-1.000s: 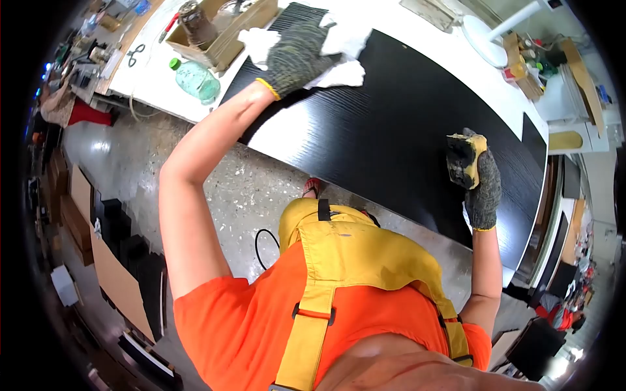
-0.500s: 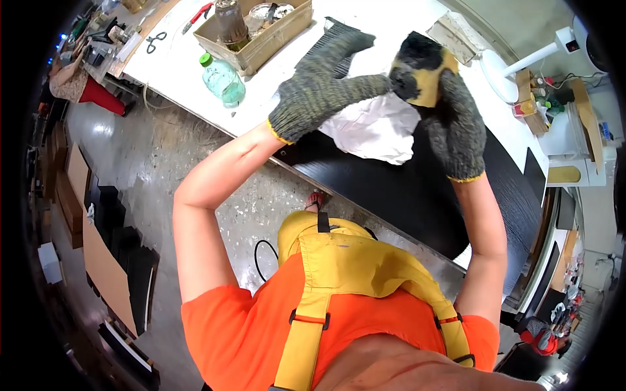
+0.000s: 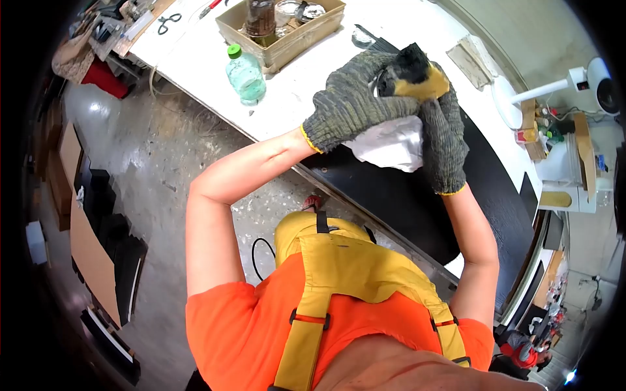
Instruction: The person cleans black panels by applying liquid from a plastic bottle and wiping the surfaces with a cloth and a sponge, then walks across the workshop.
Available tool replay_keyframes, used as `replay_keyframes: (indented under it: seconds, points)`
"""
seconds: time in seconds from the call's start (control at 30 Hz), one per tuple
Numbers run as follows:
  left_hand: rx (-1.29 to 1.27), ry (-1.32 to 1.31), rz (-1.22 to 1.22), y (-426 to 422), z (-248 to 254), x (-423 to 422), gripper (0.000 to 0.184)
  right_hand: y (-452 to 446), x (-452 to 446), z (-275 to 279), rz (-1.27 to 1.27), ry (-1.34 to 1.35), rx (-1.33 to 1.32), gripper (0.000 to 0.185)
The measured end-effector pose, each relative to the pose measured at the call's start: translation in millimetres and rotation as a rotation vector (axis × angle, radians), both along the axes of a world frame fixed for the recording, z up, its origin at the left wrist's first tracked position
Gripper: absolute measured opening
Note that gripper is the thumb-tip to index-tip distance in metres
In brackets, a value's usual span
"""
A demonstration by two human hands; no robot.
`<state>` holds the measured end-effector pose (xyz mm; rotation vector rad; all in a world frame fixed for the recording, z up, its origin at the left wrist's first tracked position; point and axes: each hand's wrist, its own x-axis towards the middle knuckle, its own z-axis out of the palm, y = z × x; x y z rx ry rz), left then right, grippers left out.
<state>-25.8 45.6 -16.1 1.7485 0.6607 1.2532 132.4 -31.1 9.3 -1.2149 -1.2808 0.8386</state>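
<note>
A yellow sponge with black stains (image 3: 424,83) is up over the white table. My right hand (image 3: 445,140), in a dark knitted glove, grips it from the right. My left hand (image 3: 365,98), gloved the same way, is closed against the sponge's left side, its thumb across the lower edge. Beneath both hands lies a crumpled white cloth (image 3: 390,146), partly hidden by them. The cloth rests over a glossy black panel (image 3: 404,202) that lies along the table's near edge.
A green-capped bottle (image 3: 246,75) stands left of my hands, near a box of jars (image 3: 300,44). Scissors (image 3: 169,24) lie at the table's far left. A white stand (image 3: 508,104) is at the right. Another person (image 3: 88,62) is at the upper left.
Both hands have come together around the sponge; my left hand has closed from its spread pose. The right hand brought the sponge across from the panel's right side. The view has shifted.
</note>
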Motion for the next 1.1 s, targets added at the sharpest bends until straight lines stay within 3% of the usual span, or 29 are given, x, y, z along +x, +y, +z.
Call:
replay_keyframes:
  seconds: [0.03,0.1,0.17,0.23,0.3,0.37,0.43,0.5,0.57,0.63,0.77,0.8,0.9,1.03,1.07,1.1]
  points:
    - [-0.092,-0.042,0.000,2.2,2.3,-8.1,0.073,0.8,3.8,-3.0,0.037,-0.094,0.058,0.068]
    - [-0.194,-0.257,-0.075,15.1,8.2,-33.5,0.051,5.1,6.1,-9.6,0.098,-0.341,0.083,0.084]
    - [-0.188,-0.413,0.031,40.6,-5.3,-57.1,0.041,10.6,18.5,-10.4,0.107,-1.154,-0.010,0.086]
    - [-0.323,-0.502,0.021,70.2,-36.7,-74.9,0.037,10.3,20.9,-25.3,0.005,-1.195,0.067,0.078]
    - [-0.338,-0.127,0.149,97.0,-76.1,-80.2,0.035,9.5,24.2,-30.6,-0.042,-1.245,0.092,0.073]
    - [-0.575,0.159,0.151,112.6,-118.0,-82.8,0.045,2.9,23.6,-26.8,-0.082,-1.308,0.178,0.065]
    - [-0.598,0.406,0.240,145.8,-182.2,-75.6,0.059,-9.7,31.8,-25.4,-0.079,-1.376,0.188,0.064]
    - [-0.601,0.459,0.273,173.8,-234.1,-70.2,0.069,-27.8,47.9,-32.2,-0.105,-1.372,0.212,0.060]
    - [-0.572,0.551,0.302,179.8,-236.0,-67.8,0.070,-42.2,65.5,-34.4,-0.086,-1.317,0.165,0.059]
    - [-0.523,0.564,0.347,189.5,-237.4,-62.6,0.067,-56.0,86.2,-44.0,-0.122,-1.307,0.091,0.052]
    - [-0.495,0.507,0.518,192.2,-230.9,-53.0,0.064,-63.8,94.1,-46.8,-0.222,-1.031,-0.056,0.054]
    - [-0.504,0.475,0.570,193.8,-236.2,-52.6,0.061,-64.1,95.7,-46.0,-0.221,-1.119,-0.011,0.053]
    - [-0.521,0.258,0.642,183.0,-245.0,-52.8,0.057,-64.3,96.4,-49.1,-0.212,-1.037,-0.023,0.054]
    - [-0.460,0.111,0.565,147.6,-226.5,-65.8,0.063,-64.4,93.9,-46.0,-0.217,-0.995,-0.061,0.056]
    - [-0.539,0.208,0.626,139.7,-257.7,-75.1,0.069,-64.9,93.5,-47.3,-0.222,-1.000,-0.061,0.056]
    - [-0.463,0.154,0.599,120.8,-260.1,-81.3,0.069,-64.4,93.7,-46.7,-0.226,-1.011,-0.062,0.056]
